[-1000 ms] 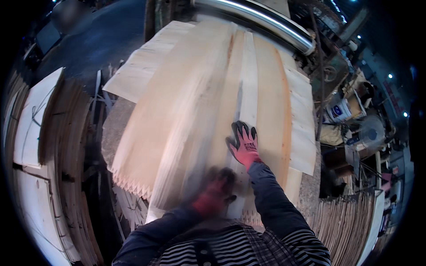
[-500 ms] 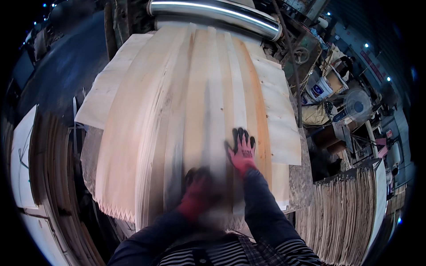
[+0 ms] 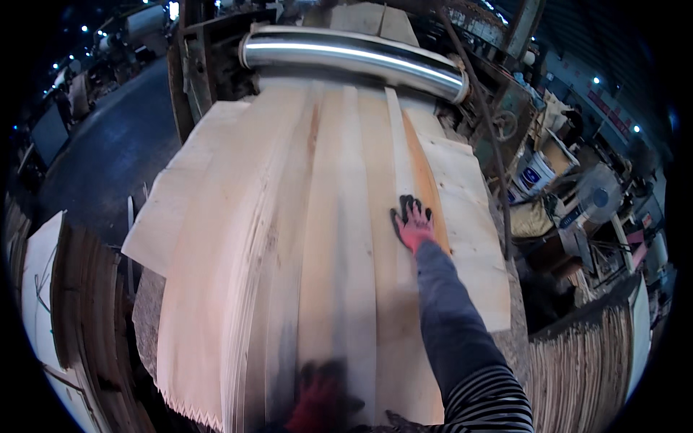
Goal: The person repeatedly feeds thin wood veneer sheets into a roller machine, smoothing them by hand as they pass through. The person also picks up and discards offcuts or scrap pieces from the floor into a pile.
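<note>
Long, pale wood veneer sheets (image 3: 336,238) lie overlapped in a stack in front of me, with jagged near ends at the left. My right hand (image 3: 415,224), in a pink glove with black fingertips, rests flat on the sheets right of the middle, fingers apart and holding nothing. Beside it runs an orange-brown streak in the wood. Close to me, at the lower edge, my left hand (image 3: 317,397) in a matching glove is over the sheets. Motion blurs it, but its thumb stands out from the fingers; whether it touches the wood I cannot tell.
A shiny metal roller (image 3: 354,61) spans the far end of the stack. Bundled veneer stands at the left (image 3: 86,317) and right (image 3: 585,368). On the right are a white bucket (image 3: 534,175), a fan (image 3: 599,195) and a slanting dark bar (image 3: 498,159).
My right hand has moved forward and slightly right along the veneer. My left hand has come back toward me. The view has tilted up, showing more beyond the roller.
</note>
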`<state>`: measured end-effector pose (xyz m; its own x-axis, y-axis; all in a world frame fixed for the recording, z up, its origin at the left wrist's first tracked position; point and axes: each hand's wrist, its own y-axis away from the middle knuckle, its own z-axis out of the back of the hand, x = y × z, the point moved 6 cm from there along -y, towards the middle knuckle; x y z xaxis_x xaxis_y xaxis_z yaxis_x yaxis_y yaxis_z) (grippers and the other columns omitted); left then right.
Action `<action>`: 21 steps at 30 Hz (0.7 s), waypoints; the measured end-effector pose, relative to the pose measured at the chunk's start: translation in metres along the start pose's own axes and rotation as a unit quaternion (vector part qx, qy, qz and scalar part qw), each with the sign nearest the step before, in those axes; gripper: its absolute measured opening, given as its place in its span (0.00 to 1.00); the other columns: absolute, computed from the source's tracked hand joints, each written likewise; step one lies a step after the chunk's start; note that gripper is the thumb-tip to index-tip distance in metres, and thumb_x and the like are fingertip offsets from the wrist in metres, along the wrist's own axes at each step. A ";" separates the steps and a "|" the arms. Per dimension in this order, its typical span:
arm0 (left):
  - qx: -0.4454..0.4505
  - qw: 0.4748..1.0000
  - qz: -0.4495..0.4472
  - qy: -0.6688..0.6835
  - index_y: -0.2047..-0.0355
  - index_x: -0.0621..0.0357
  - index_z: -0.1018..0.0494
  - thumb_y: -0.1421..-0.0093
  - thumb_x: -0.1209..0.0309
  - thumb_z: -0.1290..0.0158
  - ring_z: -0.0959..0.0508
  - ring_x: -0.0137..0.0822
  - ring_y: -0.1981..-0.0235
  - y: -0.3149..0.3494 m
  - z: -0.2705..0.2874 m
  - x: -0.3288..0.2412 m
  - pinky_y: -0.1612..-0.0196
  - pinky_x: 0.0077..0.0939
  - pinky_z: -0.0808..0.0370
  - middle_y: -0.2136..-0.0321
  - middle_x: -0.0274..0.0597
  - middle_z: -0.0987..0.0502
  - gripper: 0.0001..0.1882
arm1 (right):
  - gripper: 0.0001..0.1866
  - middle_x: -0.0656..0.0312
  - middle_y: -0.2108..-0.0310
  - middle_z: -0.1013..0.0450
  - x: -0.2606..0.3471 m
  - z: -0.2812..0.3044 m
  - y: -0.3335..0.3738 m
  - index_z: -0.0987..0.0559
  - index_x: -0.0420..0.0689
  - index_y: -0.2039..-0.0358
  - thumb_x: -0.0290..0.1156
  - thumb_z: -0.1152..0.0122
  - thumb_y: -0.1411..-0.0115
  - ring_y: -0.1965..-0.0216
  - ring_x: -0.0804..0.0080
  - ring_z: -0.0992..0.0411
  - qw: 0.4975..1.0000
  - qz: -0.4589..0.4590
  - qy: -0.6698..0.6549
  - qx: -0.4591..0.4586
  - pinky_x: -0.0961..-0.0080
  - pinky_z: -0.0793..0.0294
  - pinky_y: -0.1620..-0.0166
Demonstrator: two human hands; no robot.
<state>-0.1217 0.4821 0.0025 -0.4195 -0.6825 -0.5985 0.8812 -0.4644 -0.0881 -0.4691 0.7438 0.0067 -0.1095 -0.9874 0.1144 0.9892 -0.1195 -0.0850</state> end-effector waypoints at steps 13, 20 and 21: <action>-0.024 1.000 0.009 0.016 0.51 0.60 0.36 0.53 0.49 0.48 0.41 0.63 0.47 -0.008 -0.007 0.002 0.47 0.64 0.51 0.50 0.56 0.37 0.35 | 0.38 0.50 0.43 0.47 0.083 0.027 0.272 0.41 0.45 0.43 0.56 0.51 0.49 0.40 0.55 0.52 0.954 0.269 -0.004 0.135 0.51 0.59 0.39; -0.045 0.996 0.056 0.044 0.49 0.62 0.38 0.48 0.54 0.49 0.44 0.63 0.45 0.011 -0.010 0.010 0.44 0.53 0.45 0.47 0.58 0.42 0.32 | 0.34 0.46 0.44 0.45 0.062 0.029 0.290 0.39 0.41 0.45 0.50 0.50 0.47 0.40 0.49 0.53 0.965 0.257 -0.042 0.011 0.52 0.59 0.39; -0.035 0.997 0.073 0.016 0.48 0.63 0.39 0.49 0.54 0.48 0.45 0.64 0.45 0.001 -0.017 0.016 0.44 0.52 0.44 0.47 0.58 0.42 0.32 | 0.33 0.47 0.44 0.45 0.062 0.027 0.266 0.41 0.44 0.44 0.49 0.51 0.46 0.40 0.48 0.53 0.965 0.251 -0.076 0.002 0.52 0.59 0.39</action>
<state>-0.1237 0.4799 -0.0204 -0.2800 -0.7213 -0.6335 0.9458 -0.3202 -0.0535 -0.2098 0.6533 0.0178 0.3997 -0.8937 0.2039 0.9139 0.3712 -0.1643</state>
